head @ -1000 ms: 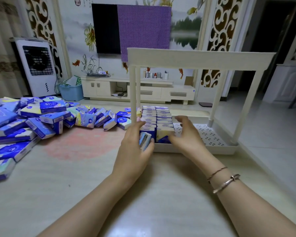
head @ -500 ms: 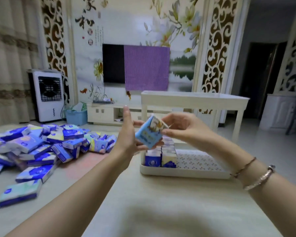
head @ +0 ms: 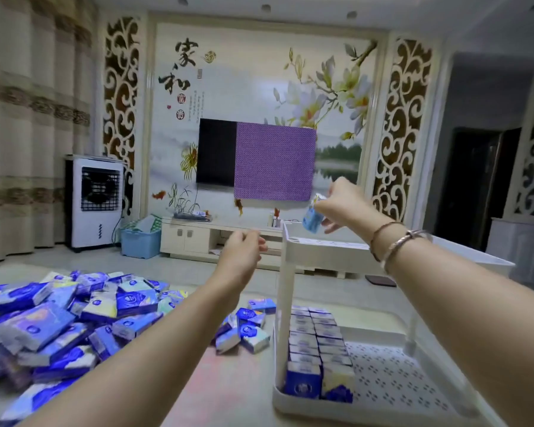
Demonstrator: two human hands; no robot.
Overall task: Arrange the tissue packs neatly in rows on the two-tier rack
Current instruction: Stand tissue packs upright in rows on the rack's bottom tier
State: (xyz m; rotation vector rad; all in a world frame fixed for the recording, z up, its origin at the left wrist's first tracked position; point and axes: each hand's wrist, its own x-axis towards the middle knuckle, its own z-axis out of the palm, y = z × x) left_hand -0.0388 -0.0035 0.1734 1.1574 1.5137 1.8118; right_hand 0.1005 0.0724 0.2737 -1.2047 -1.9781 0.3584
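A white two-tier rack (head: 285,291) stands on the floor at the right. Two rows of blue tissue packs (head: 318,349) stand on edge along the left side of its lower tier. My right hand (head: 344,204) is raised over the near left corner of the upper tier (head: 327,246) and pinches one light-blue tissue pack (head: 312,218) just above it. My left hand (head: 241,252) hovers to the left of the rack's upper tier with its fingers loosely curled and nothing in it. A large heap of loose tissue packs (head: 74,315) lies on the floor at the left.
A few stray packs (head: 247,329) lie beside the rack's left edge. The perforated right half of the lower tier (head: 392,377) holds no packs. Behind are a low TV cabinet (head: 198,238), a blue bin (head: 141,243) and a white air cooler (head: 94,200).
Both hands lifted from the lower tier's rows; my right hand carried one pack up and right to the upper tier, while my left hand let go of it. The view tilted upward.
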